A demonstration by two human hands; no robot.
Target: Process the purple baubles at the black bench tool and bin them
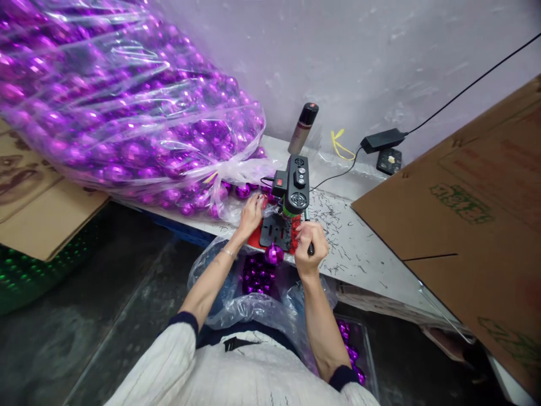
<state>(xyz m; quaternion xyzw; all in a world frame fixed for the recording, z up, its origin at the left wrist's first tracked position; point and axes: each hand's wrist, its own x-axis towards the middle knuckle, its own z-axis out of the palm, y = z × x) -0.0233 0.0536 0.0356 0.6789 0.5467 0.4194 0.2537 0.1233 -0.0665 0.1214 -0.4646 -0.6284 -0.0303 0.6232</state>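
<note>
A small black bench drill press (298, 183) stands on the table, its slotted base plate (273, 232) on a red base (256, 239). My right hand (311, 239) is wrapped round the press's lever, whose black handle end sticks out below the fist. On the press's left side, my left hand (252, 214) has its fingers drawn together; what they pinch is too small to make out. A shiny purple ball ornament (274, 254) is at the front edge of the base. Below it, several purple balls (258, 273) show within an open clear plastic bag (236, 310).
A huge clear bag (169, 124) of purple balls fills the left. A spray can (303, 128), a yellow tie (340, 144) and a power adapter (384, 140) lie behind the press. Thin dark scraps (338, 231) litter the table; a cardboard box (465, 225) stands right.
</note>
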